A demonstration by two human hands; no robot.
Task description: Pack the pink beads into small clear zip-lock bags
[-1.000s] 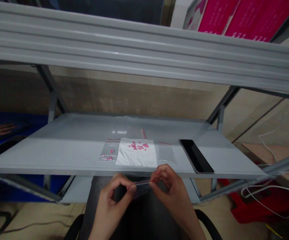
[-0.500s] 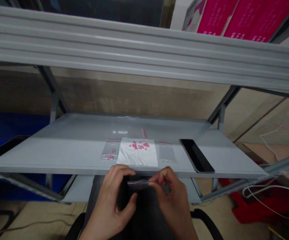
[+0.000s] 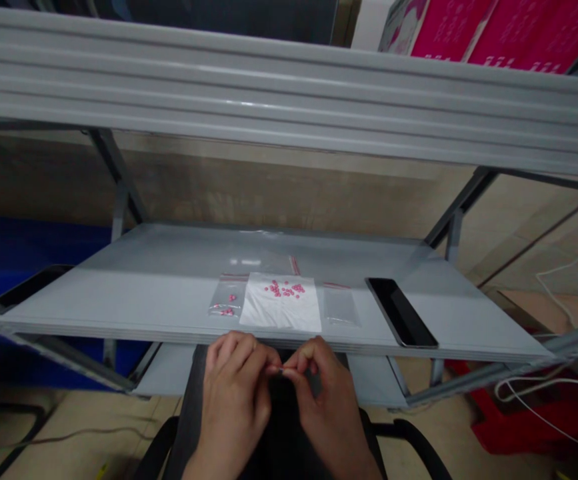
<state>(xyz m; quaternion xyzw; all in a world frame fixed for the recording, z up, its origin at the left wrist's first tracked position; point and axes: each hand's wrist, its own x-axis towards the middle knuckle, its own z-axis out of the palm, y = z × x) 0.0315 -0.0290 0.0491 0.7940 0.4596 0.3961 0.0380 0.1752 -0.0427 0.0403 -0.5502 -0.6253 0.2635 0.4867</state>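
Observation:
My left hand (image 3: 239, 383) and my right hand (image 3: 321, 387) meet in front of the shelf edge, fingertips pinched together. Between them they grip a small clear zip bag (image 3: 281, 371), of which only a sliver shows; the fingers cover most of it. Just beyond, on the grey shelf, a white tissue (image 3: 281, 317) carries several small pink beads or pellets (image 3: 287, 291). To its left lies a zip bag with a few pink pieces (image 3: 227, 300) inside. A flat clear zip bag (image 3: 340, 307) rests to the tissue's right.
A black phone (image 3: 401, 313) lies on the right part of the grey shelf (image 3: 159, 287). Behind the tissue is another clear bag with a red-striped seal (image 3: 295, 265). A thick grey beam (image 3: 269, 100) crosses above, with pink boxes (image 3: 499, 33) over it. White cables (image 3: 533, 393) hang at right.
My left hand has moved right and closed from an open shape onto the zip bag. The right hand keeps its pinch, slightly further left. The view has shifted a little.

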